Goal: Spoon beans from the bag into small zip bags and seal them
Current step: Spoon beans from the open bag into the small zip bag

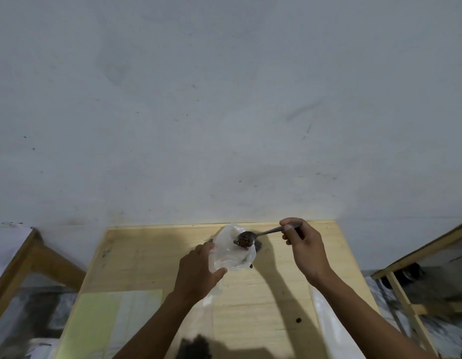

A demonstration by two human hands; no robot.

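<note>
Now right hand (306, 251) grips spoon (253, 235) heaped with dark beans; left hand (198, 265) pinches translucent zip bag (229, 252).

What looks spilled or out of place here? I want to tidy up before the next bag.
Two dark loose beans lie on the pale wooden table: one beside the small clear plastic bag, another nearer the person. Nothing else stands out.
</note>
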